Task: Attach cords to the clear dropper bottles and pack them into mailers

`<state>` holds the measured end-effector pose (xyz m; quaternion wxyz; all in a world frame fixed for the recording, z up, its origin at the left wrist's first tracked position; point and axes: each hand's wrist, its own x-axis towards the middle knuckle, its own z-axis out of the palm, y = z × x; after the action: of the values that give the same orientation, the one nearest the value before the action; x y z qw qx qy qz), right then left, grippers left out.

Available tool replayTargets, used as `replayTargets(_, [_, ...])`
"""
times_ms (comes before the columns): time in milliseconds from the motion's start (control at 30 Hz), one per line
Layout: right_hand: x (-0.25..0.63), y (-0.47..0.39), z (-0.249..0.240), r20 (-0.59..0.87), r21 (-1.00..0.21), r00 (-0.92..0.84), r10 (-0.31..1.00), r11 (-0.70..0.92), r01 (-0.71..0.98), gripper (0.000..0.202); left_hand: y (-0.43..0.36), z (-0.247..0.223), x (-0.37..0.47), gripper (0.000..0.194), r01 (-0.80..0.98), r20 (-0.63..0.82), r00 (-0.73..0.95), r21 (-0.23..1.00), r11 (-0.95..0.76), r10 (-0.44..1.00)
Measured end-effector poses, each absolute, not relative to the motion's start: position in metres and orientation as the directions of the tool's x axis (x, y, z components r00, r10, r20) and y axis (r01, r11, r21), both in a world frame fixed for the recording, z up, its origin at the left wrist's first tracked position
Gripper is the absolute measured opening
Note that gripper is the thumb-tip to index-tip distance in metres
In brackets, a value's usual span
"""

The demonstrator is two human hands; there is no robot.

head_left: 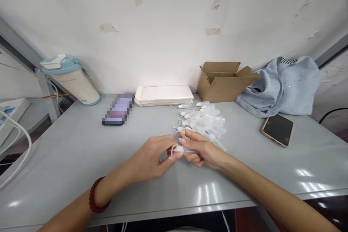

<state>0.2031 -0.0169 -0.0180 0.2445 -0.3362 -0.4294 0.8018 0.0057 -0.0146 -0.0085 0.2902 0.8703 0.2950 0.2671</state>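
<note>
My left hand (152, 157) and my right hand (202, 150) meet over the grey table (67, 159), both pinching one small clear plastic tube with a white cap (181, 149). The left fingers grip the cap end and its loop; the right fingers hold the tube body. Just beyond my right hand lies a pile of several similar clear tubes (203, 121). A red bead bracelet (95, 200) sits on my left wrist.
A stack of white trays (164, 95), an open cardboard box (221, 81) and a blue cloth bag (285, 85) line the back wall. A phone (277, 129) lies right, another phone (119, 110) left, beside a blue-lidded jug (70, 78). White cables (16, 145) hang at far left.
</note>
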Motion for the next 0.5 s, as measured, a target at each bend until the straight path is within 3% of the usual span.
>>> replayTargets(267, [0.204, -0.007, -0.023, -0.043, -0.997, -0.448, 0.893, -0.066, -0.036, 0.028, -0.009, -0.005, 0.008, 0.03, 0.442, 0.047, 0.426, 0.861, -0.253, 0.903])
replayTargets(500, [0.204, -0.012, -0.031, 0.157, -0.949, -0.292, 0.943, 0.226, 0.221, 0.021, 0.0, -0.009, 0.006, 0.04, 0.31, -0.193, 0.507, 0.95, 0.032, 0.84])
